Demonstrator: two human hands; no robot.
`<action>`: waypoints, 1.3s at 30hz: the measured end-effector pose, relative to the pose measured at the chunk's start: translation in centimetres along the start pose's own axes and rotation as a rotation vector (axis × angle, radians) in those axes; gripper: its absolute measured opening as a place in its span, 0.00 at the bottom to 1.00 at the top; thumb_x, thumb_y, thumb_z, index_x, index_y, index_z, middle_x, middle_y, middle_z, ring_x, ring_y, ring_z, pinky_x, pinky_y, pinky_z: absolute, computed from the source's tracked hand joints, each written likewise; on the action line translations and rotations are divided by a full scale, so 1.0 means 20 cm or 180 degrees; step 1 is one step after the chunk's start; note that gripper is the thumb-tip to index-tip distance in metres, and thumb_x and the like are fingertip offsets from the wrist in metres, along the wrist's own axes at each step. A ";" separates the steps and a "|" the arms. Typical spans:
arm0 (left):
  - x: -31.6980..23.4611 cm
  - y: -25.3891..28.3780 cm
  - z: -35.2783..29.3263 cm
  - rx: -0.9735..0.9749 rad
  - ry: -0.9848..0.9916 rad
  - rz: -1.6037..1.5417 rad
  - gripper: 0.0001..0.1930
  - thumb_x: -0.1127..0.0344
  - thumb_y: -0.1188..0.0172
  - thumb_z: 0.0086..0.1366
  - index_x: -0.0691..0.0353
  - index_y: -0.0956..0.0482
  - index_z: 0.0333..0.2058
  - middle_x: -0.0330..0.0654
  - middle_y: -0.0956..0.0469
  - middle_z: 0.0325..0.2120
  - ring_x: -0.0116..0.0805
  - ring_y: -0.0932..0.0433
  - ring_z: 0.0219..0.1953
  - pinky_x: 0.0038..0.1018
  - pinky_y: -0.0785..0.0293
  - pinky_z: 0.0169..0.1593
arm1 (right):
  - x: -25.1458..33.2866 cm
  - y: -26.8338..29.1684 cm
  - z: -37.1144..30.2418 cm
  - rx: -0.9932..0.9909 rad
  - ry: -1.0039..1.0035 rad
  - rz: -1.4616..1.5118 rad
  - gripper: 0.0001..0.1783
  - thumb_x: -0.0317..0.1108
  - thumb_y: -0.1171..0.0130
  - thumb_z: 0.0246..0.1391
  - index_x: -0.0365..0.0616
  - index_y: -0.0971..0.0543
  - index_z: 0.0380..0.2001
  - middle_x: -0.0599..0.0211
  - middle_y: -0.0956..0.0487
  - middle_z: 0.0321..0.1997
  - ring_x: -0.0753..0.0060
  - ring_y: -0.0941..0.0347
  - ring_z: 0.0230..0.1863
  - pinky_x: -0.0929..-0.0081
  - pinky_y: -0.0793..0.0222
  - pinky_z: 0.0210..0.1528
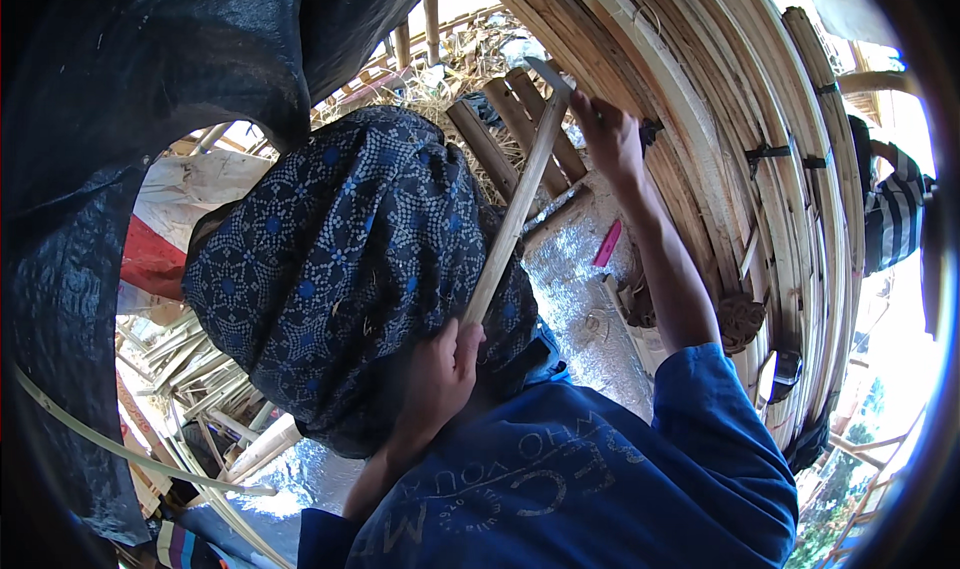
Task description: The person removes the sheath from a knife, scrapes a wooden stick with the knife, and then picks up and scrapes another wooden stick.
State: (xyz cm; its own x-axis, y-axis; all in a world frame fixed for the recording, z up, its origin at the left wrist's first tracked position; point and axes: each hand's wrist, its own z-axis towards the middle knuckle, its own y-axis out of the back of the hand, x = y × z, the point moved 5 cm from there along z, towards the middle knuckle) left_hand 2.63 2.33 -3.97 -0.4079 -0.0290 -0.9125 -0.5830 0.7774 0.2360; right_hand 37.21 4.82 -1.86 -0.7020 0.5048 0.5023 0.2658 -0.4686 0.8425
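Observation:
My left hand [448, 371] is closed round the near end of a long, flat bamboo strip [518, 209]. The strip slants up and away to the right from my lap. At its far end my right hand [608, 134] grips a knife, its fingers wrapped round the handle. The grey knife blade [549, 75] lies against the strip's tip or very close to it; I cannot tell which. A dark blue patterned cloth [335, 259] covers my legs, under the strip.
Long bamboo slats [700, 99] are stacked upright along the right. Beyond my knees stand short brown bamboo pieces [515, 119]. A pink flat object [607, 244] lies on the silvery floor sheet [580, 299]. Black plastic sheeting [160, 59] hangs at left, above cut sticks [190, 359].

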 end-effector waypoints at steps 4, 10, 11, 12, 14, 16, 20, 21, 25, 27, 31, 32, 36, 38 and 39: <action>0.02 0.00 -0.01 0.0053 0.0009 -0.0008 0.14 0.64 0.50 0.70 0.69 0.25 0.30 0.46 0.27 0.13 0.32 0.26 0.15 0.29 0.34 0.21 | 0.00 -0.04 -0.16 0.0038 -0.0163 0.0261 0.26 0.49 0.49 0.62 0.39 0.28 0.19 0.63 0.37 0.11 0.78 0.44 0.16 0.69 0.44 0.19; -0.01 0.00 -0.02 0.0265 0.0186 0.0052 0.17 0.60 0.50 0.69 0.68 0.28 0.27 0.57 0.23 0.21 0.56 0.21 0.27 0.40 0.29 0.26 | -0.02 0.01 -0.24 0.0103 -0.0400 0.0323 0.26 0.50 0.50 0.63 0.39 0.27 0.20 0.64 0.38 0.12 0.77 0.45 0.16 0.70 0.46 0.19; -0.01 0.00 -0.03 0.0256 0.0206 0.0064 0.17 0.60 0.50 0.69 0.68 0.28 0.26 0.57 0.23 0.21 0.56 0.21 0.27 0.40 0.29 0.26 | 0.00 0.01 -0.25 0.0094 -0.0408 0.0304 0.26 0.50 0.51 0.63 0.39 0.28 0.20 0.64 0.38 0.12 0.76 0.45 0.16 0.69 0.46 0.19; -0.01 0.00 -0.03 0.0260 0.0192 0.0069 0.17 0.60 0.50 0.69 0.68 0.28 0.26 0.57 0.23 0.21 0.56 0.21 0.27 0.40 0.29 0.26 | 0.01 0.02 -0.25 0.0086 -0.0412 0.0287 0.27 0.50 0.51 0.64 0.39 0.28 0.20 0.63 0.38 0.12 0.76 0.45 0.15 0.69 0.46 0.19; 0.01 -0.01 -0.03 0.0235 0.0141 0.0218 0.17 0.59 0.51 0.69 0.68 0.27 0.27 0.58 0.23 0.21 0.56 0.22 0.27 0.40 0.29 0.26 | -0.02 -0.01 -0.27 0.0145 -0.0499 0.0294 0.27 0.51 0.52 0.64 0.38 0.28 0.20 0.63 0.38 0.12 0.76 0.45 0.15 0.68 0.46 0.19; 0.03 -0.02 -0.03 0.0257 0.0139 0.0264 0.15 0.62 0.50 0.69 0.69 0.27 0.29 0.53 0.25 0.18 0.46 0.23 0.22 0.35 0.30 0.24 | -0.05 -0.02 -0.27 0.0164 -0.0561 0.0317 0.29 0.53 0.53 0.64 0.38 0.29 0.20 0.64 0.38 0.12 0.74 0.45 0.15 0.67 0.46 0.19; 0.01 -0.02 -0.02 0.0159 0.0002 0.0119 0.14 0.64 0.51 0.70 0.69 0.27 0.30 0.44 0.28 0.14 0.30 0.26 0.15 0.27 0.34 0.21 | -0.10 -0.07 -0.23 0.0672 -0.1227 0.0946 0.29 0.56 0.52 0.62 0.39 0.25 0.23 0.68 0.33 0.12 0.74 0.36 0.15 0.68 0.41 0.21; 0.01 -0.02 -0.02 0.0156 0.0006 0.0124 0.14 0.64 0.51 0.70 0.69 0.27 0.30 0.44 0.28 0.14 0.30 0.26 0.15 0.27 0.34 0.21 | -0.10 -0.06 -0.22 0.0676 -0.1227 0.0952 0.29 0.56 0.52 0.62 0.39 0.25 0.23 0.68 0.33 0.12 0.74 0.36 0.15 0.68 0.41 0.21; 0.02 -0.01 -0.01 0.0403 0.0519 -0.0652 0.14 0.63 0.52 0.71 0.67 0.28 0.29 0.35 0.33 0.14 0.20 0.33 0.13 0.20 0.39 0.19 | -0.06 -0.11 -0.25 0.1569 -0.2437 0.3274 0.22 0.55 0.54 0.64 0.47 0.27 0.32 0.83 0.41 0.13 0.86 0.48 0.13 0.83 0.54 0.15; 0.00 0.00 -0.01 0.0501 0.0610 -0.0961 0.14 0.63 0.53 0.72 0.66 0.29 0.29 0.33 0.35 0.14 0.17 0.36 0.13 0.18 0.40 0.18 | -0.09 -0.07 -0.22 0.0948 -0.2270 0.3441 0.22 0.54 0.55 0.65 0.44 0.27 0.35 0.80 0.36 0.16 0.87 0.45 0.15 0.84 0.54 0.15; 0.00 0.01 -0.01 0.0582 0.0815 -0.1417 0.15 0.62 0.54 0.72 0.66 0.29 0.29 0.33 0.34 0.15 0.18 0.36 0.13 0.17 0.41 0.17 | 0.03 0.08 -0.16 0.0548 -0.1601 0.2526 0.18 0.47 0.56 0.66 0.43 0.26 0.42 0.76 0.31 0.21 0.86 0.39 0.18 0.84 0.44 0.20; 0.00 0.01 -0.01 0.0595 0.0817 -0.1446 0.15 0.61 0.54 0.72 0.66 0.29 0.29 0.33 0.35 0.15 0.18 0.36 0.13 0.17 0.41 0.17 | 0.01 0.11 -0.15 0.0680 -0.1325 0.2336 0.19 0.47 0.56 0.67 0.44 0.25 0.44 0.77 0.31 0.21 0.86 0.38 0.19 0.83 0.45 0.20; 0.00 0.01 -0.01 0.0604 0.0822 -0.1452 0.15 0.61 0.54 0.72 0.66 0.28 0.29 0.33 0.35 0.15 0.18 0.36 0.13 0.17 0.41 0.18 | 0.16 0.23 -0.16 0.0237 -0.0210 0.0583 0.29 0.54 0.59 0.66 0.40 0.21 0.28 0.62 0.28 0.19 0.70 0.28 0.22 0.66 0.31 0.29; 0.01 0.01 -0.01 0.0617 0.0873 -0.1470 0.16 0.61 0.54 0.72 0.66 0.28 0.29 0.32 0.35 0.15 0.18 0.37 0.13 0.17 0.41 0.18 | 0.28 0.22 -0.23 0.0912 -0.0328 0.0295 0.29 0.55 0.59 0.65 0.41 0.23 0.25 0.62 0.28 0.18 0.67 0.28 0.21 0.65 0.32 0.29; 0.01 0.02 -0.01 0.0607 0.0880 -0.1473 0.16 0.61 0.54 0.72 0.66 0.28 0.29 0.32 0.35 0.15 0.18 0.37 0.13 0.17 0.41 0.18 | 0.30 0.18 -0.28 0.1585 -0.0446 0.0004 0.30 0.56 0.58 0.65 0.41 0.25 0.22 0.61 0.28 0.18 0.65 0.29 0.20 0.64 0.32 0.29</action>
State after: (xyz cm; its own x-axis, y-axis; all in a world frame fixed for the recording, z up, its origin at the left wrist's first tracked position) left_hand 2.16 2.41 -4.08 -0.3239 -0.5369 -0.7790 -0.6181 0.7434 -0.2554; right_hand 30.33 2.14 3.17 -0.6153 0.6127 0.4960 0.5728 -0.0847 0.8153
